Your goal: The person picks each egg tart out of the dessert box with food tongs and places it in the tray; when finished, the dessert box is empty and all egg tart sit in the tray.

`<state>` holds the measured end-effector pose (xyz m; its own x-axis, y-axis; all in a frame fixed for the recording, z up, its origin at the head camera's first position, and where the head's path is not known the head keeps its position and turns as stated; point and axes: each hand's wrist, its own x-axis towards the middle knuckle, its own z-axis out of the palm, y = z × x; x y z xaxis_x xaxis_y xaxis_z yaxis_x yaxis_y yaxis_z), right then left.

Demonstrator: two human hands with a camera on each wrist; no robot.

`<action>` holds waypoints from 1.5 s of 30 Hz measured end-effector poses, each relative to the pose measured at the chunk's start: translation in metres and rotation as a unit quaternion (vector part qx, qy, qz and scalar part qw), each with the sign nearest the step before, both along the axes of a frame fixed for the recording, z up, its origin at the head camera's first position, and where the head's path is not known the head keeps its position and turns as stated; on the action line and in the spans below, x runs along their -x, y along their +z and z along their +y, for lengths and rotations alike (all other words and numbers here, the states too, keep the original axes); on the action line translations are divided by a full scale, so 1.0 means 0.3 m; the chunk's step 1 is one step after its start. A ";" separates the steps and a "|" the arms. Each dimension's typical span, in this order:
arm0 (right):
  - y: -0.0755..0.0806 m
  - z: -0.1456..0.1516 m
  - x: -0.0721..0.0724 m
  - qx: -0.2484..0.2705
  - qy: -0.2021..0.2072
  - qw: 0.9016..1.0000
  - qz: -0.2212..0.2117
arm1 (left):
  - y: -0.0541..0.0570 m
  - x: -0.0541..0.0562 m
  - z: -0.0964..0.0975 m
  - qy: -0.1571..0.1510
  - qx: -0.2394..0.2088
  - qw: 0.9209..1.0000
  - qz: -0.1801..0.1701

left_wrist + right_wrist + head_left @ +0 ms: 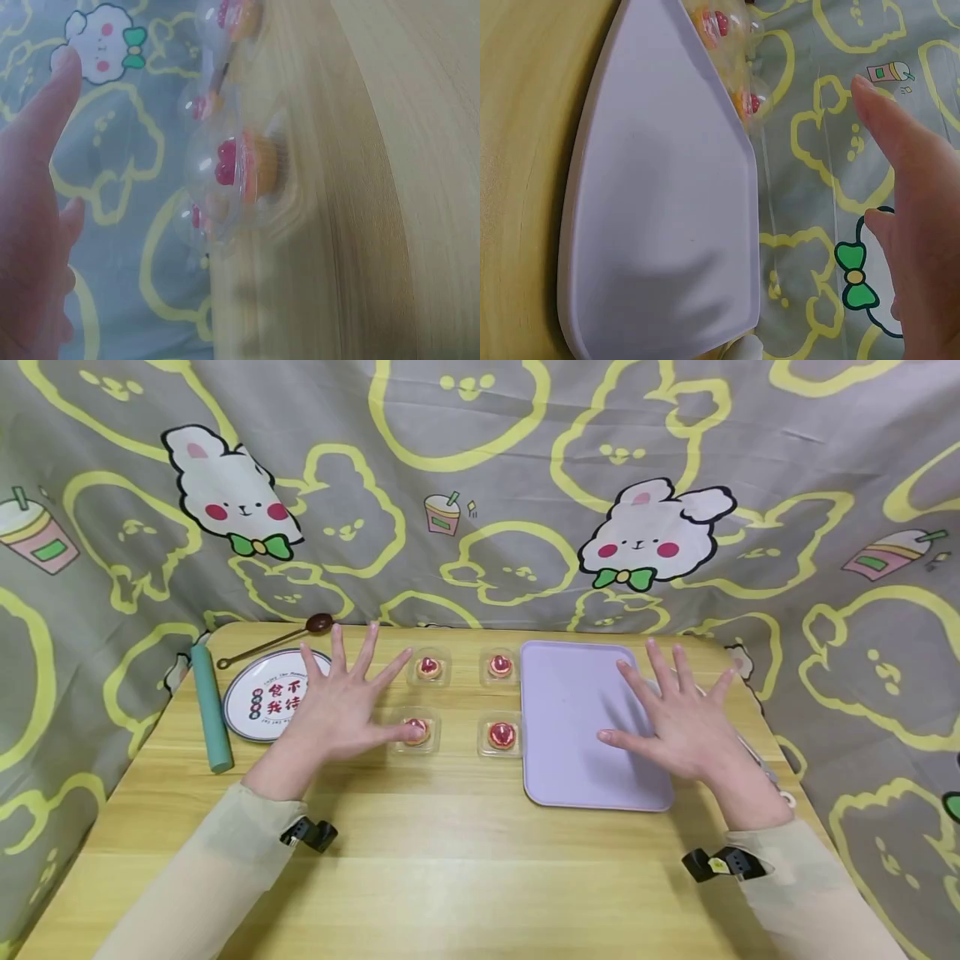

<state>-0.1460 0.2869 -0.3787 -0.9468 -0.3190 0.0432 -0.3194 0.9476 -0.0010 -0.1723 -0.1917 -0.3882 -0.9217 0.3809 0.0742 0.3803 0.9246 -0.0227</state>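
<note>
Both hands hover over the table with fingers spread, and neither holds anything. My left hand is above the right part of a white plate with red lettering; its thumb overlaps one boxed tart in the head view. Several small red-topped tarts stand in clear plastic boxes mid-table, among them a front tart and a back tart. In the left wrist view one tart shows close up under its clear dome. My right hand is over the right side of a lilac tray, casting a shadow on it.
A teal rolling pin lies at the table's left edge. Behind the plate is a dark brown spoon with a long handle. Partly hidden behind my right hand, a metal utensil lies right of the tray. A patterned curtain hangs behind the table.
</note>
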 end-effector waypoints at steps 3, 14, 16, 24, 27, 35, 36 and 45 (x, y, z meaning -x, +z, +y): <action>0.001 -0.005 -0.001 -0.002 0.004 1.000 0.005 | -0.002 -0.004 -0.006 0.006 0.001 1.000 -0.002; 0.037 -0.029 -0.027 0.012 0.017 0.999 0.030 | 0.012 -0.033 0.014 -0.025 -0.031 0.999 0.017; 0.044 -0.038 -0.034 0.022 0.025 0.999 0.038 | 0.014 -0.039 0.022 -0.035 -0.042 0.998 0.025; 0.051 -0.077 -0.050 0.105 0.065 0.992 0.018 | 0.016 -0.077 0.059 -0.080 -0.150 0.984 0.058; 0.044 -0.090 -0.052 0.141 0.083 0.986 0.013 | 0.003 -0.088 0.077 -0.086 -0.200 0.975 0.052; 0.018 -0.130 -0.061 0.264 0.114 0.958 -0.010 | -0.048 -0.121 0.158 -0.085 -0.343 0.935 0.000; 0.014 -0.135 -0.061 0.276 0.118 0.954 -0.018 | -0.054 -0.127 0.171 -0.079 -0.366 0.927 -0.009; -0.027 -0.180 -0.058 0.335 0.142 0.929 -0.063 | -0.096 -0.159 0.262 -0.055 -0.471 0.877 -0.082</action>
<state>-0.1286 0.2328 -0.3866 -0.8391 -0.4986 0.2175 -0.5147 0.5983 -0.6142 -0.1245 -0.1131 -0.4170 -0.9110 0.3088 0.2734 0.3949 0.4617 0.7943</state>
